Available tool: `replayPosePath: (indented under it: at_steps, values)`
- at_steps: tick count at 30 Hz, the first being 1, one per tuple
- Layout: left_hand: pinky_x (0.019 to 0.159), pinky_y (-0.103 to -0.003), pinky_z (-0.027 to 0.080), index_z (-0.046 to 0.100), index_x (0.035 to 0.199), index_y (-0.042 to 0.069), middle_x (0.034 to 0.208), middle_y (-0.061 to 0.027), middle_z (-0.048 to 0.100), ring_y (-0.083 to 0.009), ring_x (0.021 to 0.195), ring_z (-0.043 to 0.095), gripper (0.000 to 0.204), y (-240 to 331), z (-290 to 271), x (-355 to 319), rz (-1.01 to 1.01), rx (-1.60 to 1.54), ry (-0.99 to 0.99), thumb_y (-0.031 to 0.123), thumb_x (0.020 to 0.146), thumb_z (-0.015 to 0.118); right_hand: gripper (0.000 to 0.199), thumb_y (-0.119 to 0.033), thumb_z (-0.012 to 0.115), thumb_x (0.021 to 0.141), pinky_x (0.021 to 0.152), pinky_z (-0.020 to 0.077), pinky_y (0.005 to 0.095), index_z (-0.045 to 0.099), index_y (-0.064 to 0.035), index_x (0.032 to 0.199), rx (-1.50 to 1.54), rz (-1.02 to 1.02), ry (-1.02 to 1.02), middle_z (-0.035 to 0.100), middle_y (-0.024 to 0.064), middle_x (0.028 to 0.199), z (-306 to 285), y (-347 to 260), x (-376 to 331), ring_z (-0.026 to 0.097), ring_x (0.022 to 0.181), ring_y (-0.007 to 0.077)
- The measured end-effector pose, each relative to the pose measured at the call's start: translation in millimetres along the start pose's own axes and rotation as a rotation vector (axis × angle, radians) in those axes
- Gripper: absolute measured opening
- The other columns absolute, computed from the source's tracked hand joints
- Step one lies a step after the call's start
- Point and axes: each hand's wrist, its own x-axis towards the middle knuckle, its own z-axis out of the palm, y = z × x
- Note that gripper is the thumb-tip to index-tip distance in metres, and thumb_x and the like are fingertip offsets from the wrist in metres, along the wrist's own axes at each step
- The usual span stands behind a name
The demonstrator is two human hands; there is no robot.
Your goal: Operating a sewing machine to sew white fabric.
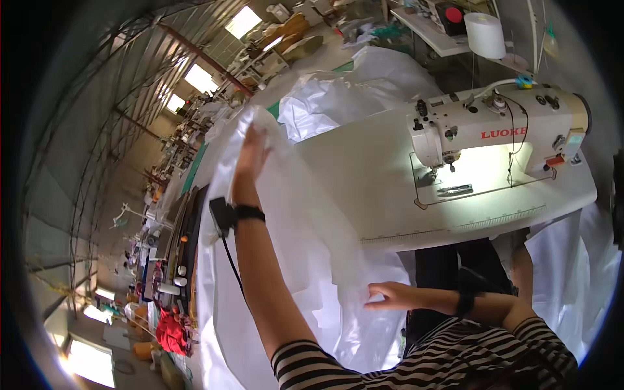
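A large, thin, white, slightly see-through sheet [309,224] hangs in folds off the left end of the sewing table and over my lap. My left arm is stretched far out to the left, with my left hand [252,155] raised and its fingers closed on the upper part of the sheet; the fingertips are partly lost in the white folds. Close to my body, just off the table's front edge, my right hand [393,296] pinches the sheet's edge between thumb and fingers. Black straps circle both wrists, the left one bearing a small black box.
A white sewing machine [474,130] stands lit on the table [357,175], with small thread snips [455,190] by its needle. Another heap of white sheeting [364,91] lies behind the table. A thread cone [485,36] stands at the upper right. More sheeting [565,266] hangs at the right.
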Motion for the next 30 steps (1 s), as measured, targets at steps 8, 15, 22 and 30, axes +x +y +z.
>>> replayPosePath:
  at_steps: [8, 15, 22, 30]
  values:
    - [0.103, -0.038, 0.042, 0.047, 0.139, 0.0, 0.136, -0.013, 0.053, -0.0249, 0.121, 0.055, 0.042, -163, 22, -251, 0.0, 0.254, 0.242, 0.008, 0.097, 0.05, 0.045, -0.032, 0.065, 0.094, 0.086, 0.049, 0.0377, 0.055, 0.0002, 0.124, 0.277, -0.029, 0.347, 0.064, 0.0171, 0.119, -36, 72, 41, 0.063, 0.105, 0.0277]
    - [0.106, -0.045, 0.038, 0.038, 0.145, 0.005, 0.146, -0.0139, 0.043, -0.027, 0.132, 0.044, 0.071, -88, 136, -388, -0.115, 0.273, 0.588, 0.042, 0.09, 0.065, 0.044, -0.02, 0.065, 0.094, 0.095, 0.0477, 0.0352, 0.049, -0.0014, 0.13, 0.202, -0.003, 0.465, 0.055, 0.014, 0.129, -46, 55, 13, 0.057, 0.116, 0.0249]
    - [0.082, -0.04, 0.053, 0.056, 0.128, -0.001, 0.113, -0.0157, 0.066, -0.0275, 0.096, 0.065, 0.046, -124, 70, -518, -0.572, 0.043, 0.622, 0.035, 0.1, 0.05, 0.049, -0.008, 0.06, 0.09, 0.105, 0.0417, 0.042, 0.046, -0.0044, 0.137, -0.421, -0.334, 0.453, 0.044, 0.0149, 0.143, -38, 11, 32, 0.045, 0.131, 0.0328]
    - [0.101, -0.038, 0.047, 0.047, 0.14, 0.001, 0.133, -0.0161, 0.056, -0.0228, 0.12, 0.055, 0.047, 147, -68, -468, 0.478, 0.856, 1.458, 0.031, 0.105, 0.04, 0.043, -0.028, 0.052, 0.101, 0.097, 0.0444, 0.0377, 0.049, -0.0009, 0.134, 0.013, -0.231, -0.97, 0.059, 0.0133, 0.122, 241, 146, -25, 0.057, 0.111, 0.0251]
